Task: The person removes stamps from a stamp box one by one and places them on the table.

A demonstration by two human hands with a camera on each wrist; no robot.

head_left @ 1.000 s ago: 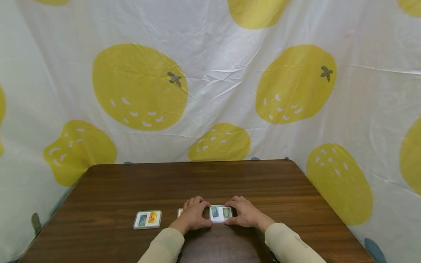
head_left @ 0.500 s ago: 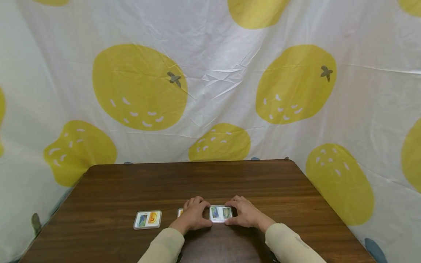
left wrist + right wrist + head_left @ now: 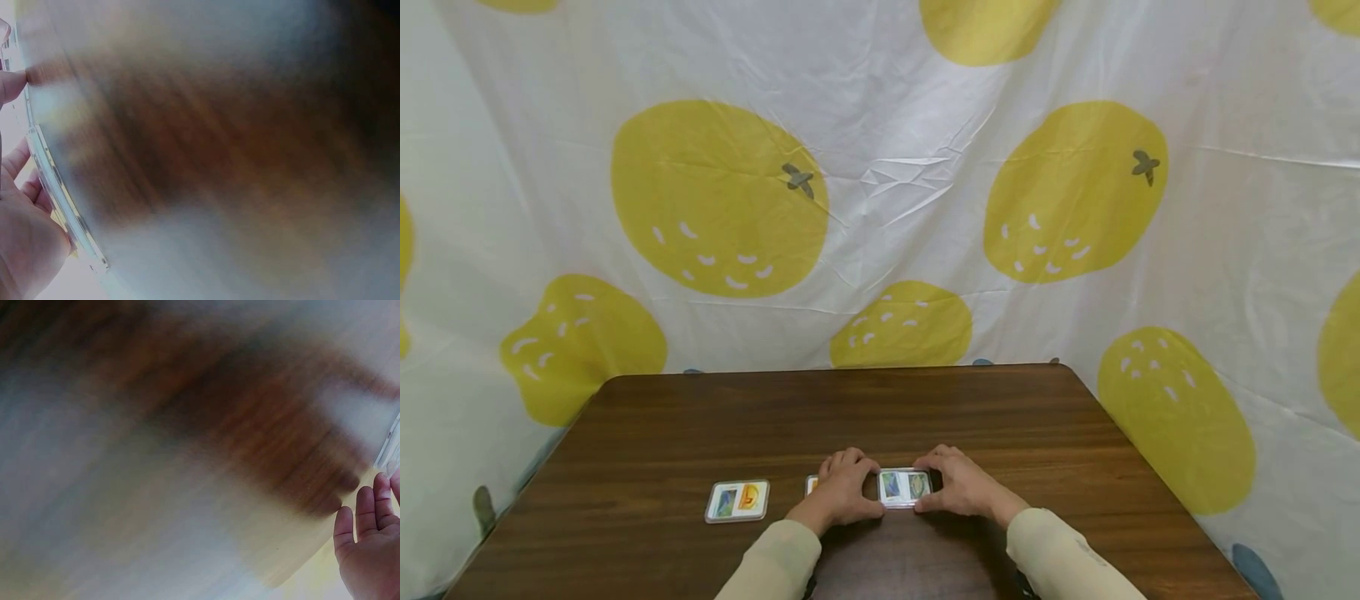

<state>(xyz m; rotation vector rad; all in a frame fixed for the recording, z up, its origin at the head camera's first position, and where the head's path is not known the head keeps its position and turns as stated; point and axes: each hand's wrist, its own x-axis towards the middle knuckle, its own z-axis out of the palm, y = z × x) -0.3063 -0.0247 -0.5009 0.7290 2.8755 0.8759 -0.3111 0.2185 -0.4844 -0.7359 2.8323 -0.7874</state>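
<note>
In the head view, a clear case with two small pictures (image 3: 904, 488) lies flat at the table's front middle. My left hand (image 3: 844, 492) pinches its left side, thumb at the near corner and a fingertip at the far one. Across from it, my right hand (image 3: 964, 488) holds the right side the same way. Another case (image 3: 811, 484) is mostly hidden behind my left hand. The left wrist view has a case edge (image 3: 62, 194) beside my palm; the right wrist view has spread fingers (image 3: 365, 512) near a case edge (image 3: 387, 440).
A further case with a blue-green and an orange picture (image 3: 737, 502) lies left of my hands. The brown wooden table (image 3: 850, 408) ends at a hanging white cloth printed with yellow fruit (image 3: 895, 225).
</note>
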